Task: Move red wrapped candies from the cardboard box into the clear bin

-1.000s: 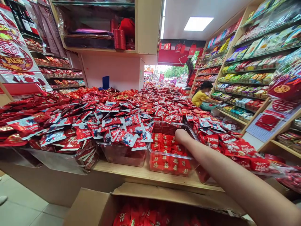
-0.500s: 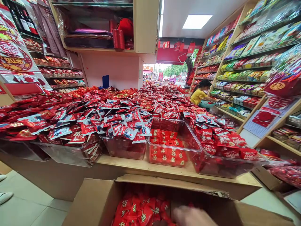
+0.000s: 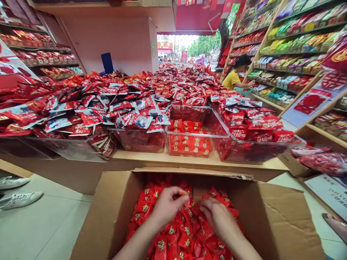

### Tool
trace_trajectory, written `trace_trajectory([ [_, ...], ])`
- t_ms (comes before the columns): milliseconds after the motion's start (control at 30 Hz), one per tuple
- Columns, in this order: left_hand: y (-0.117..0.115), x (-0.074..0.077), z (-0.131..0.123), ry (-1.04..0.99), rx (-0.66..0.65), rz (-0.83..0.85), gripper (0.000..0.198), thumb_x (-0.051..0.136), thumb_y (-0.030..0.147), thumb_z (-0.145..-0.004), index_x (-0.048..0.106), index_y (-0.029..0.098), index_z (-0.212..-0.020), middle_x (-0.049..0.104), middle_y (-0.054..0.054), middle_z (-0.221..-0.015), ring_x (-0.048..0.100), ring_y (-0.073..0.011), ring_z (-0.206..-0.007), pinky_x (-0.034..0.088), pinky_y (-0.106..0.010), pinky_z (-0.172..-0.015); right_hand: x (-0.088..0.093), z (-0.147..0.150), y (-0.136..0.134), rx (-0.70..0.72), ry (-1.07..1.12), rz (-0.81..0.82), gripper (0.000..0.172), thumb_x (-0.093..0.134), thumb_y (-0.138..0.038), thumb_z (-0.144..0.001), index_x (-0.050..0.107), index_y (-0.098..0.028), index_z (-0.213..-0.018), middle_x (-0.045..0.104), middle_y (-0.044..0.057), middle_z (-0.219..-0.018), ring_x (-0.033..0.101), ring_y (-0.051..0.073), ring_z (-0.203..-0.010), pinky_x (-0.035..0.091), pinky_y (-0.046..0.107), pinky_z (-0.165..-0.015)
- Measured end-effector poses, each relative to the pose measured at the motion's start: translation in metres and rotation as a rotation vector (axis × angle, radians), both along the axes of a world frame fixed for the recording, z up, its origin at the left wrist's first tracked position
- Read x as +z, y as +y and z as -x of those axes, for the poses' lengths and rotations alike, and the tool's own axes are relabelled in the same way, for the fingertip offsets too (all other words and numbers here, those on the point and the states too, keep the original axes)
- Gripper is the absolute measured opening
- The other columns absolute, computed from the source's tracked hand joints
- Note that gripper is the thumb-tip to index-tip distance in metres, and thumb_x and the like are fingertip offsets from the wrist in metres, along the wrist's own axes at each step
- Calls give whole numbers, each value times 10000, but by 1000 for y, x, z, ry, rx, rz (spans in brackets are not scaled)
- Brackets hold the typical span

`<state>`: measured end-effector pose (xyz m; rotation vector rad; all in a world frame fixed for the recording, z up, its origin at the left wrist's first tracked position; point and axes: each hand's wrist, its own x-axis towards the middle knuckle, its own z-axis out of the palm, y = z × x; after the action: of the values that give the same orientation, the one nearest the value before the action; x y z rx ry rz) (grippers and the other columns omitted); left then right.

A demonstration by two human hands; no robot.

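Observation:
An open cardboard box (image 3: pixel 108 213) stands in front of me, filled with small red packets (image 3: pixel 173 238) printed with gold characters. Over the pile, left of the box's middle, my left hand (image 3: pixel 169 205) is closed, thumb against curled fingers, and a bit of red packet shows at its fingertips. Just to its right, my right hand (image 3: pixel 217 215) reaches down onto the packets with its fingers bent together. What lies under those fingers is hidden. Beyond the box, a clear plastic bin (image 3: pixel 199 135) holds similar red packets in neat rows.
Clear bins heaped with red wrapped snacks (image 3: pixel 141 112) line a wooden counter (image 3: pixel 135 156). A person in a yellow top (image 3: pixel 231 79) is by the right shelves (image 3: pixel 295 61). White shoes (image 3: pixel 23 198) show at left, a bare foot (image 3: pixel 334 224) at right.
My view has tilted down, so more of the box shows. The right hand, blurred before, is now clear over the packets. My left hand has come into view beside it.

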<state>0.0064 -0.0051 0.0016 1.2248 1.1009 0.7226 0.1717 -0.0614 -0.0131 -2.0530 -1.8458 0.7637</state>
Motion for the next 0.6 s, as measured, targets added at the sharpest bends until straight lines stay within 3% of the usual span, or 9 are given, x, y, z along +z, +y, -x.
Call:
trace_trajectory([
  [67, 1, 6, -3, -129, 92, 57, 178, 641, 331, -638, 611, 159, -671, 612, 10, -578, 512, -114, -511, 378, -218, -503, 3, 3, 0, -21, 224, -96, 241, 386, -266, -841, 608, -173, -850, 621, 89, -834, 583, 207, -792, 427, 304, -722],
  [167, -4, 8, -9, -279, 170, 135, 235, 675, 368, -610, 587, 155, -657, 610, 10, -585, 524, -108, -519, 404, -213, -494, 5, 16, -1, -63, 743, -151, 280, 513, -375, -773, 552, -173, -963, 628, 58, -780, 587, 190, -710, 462, 280, -623],
  [233, -8, 7, -12, -339, 192, 152, 238, 712, 350, -574, 577, 157, -608, 600, 25, -567, 521, -101, -533, 416, -208, -518, 6, 26, -2, -109, 893, -189, 296, 573, -387, -726, 565, -176, -932, 618, 33, -722, 569, 167, -626, 459, 254, -544],
  [400, -11, 5, -13, -379, 203, 122, 215, 731, 291, -576, 567, 153, -575, 590, 37, -556, 492, -88, -532, 410, -193, -522, 7, 33, -4, -274, 1002, -317, 274, 554, -370, -749, 574, -189, -954, 594, 24, -709, 546, 142, -580, 463, 236, -499],
  [600, -13, 6, -13, -391, 229, 55, 172, 729, 233, -593, 588, 140, -562, 542, 47, -554, 450, -75, -539, 373, -171, -521, 13, 22, -4, -260, 877, -372, 157, 575, -331, -742, 646, -191, -757, 584, 55, -769, 556, 175, -684, 473, 236, -521],
])
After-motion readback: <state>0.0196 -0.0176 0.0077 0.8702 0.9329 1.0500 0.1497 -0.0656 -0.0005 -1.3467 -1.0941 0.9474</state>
